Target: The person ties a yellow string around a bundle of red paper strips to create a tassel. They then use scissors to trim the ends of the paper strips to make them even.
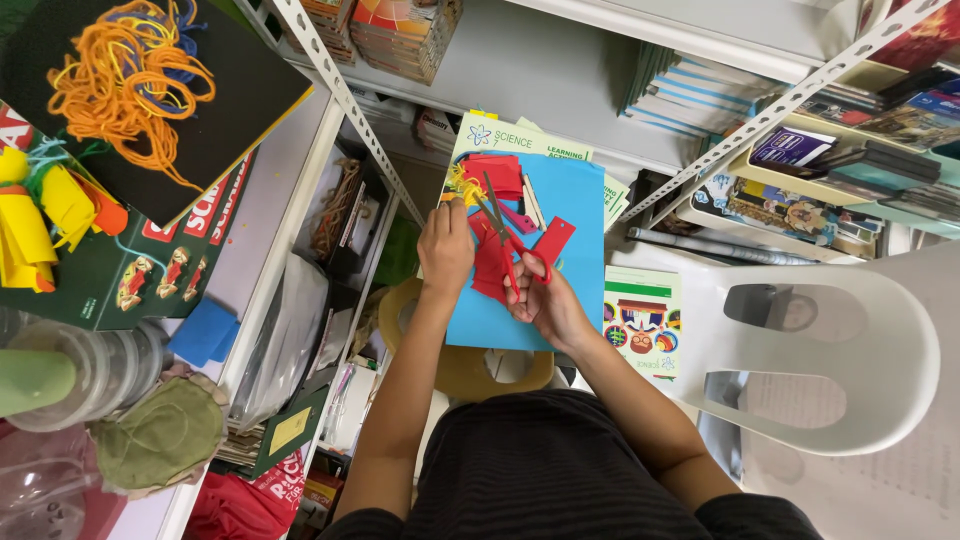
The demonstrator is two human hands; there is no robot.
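Nearest the body, the right hand (545, 300) has its fingers (520, 285) curled through the red handles of a pair of scissors (500, 235), blades parted and pointing toward the blue sheet's (575, 195) far edge. The left hand (445, 245), just beside it at the sheet's left edge, pinches a small bit of red paper (488, 262) right at the blades. More red scraps (495, 172) pile at the far left corner, with a red strip (552, 240) near the middle.
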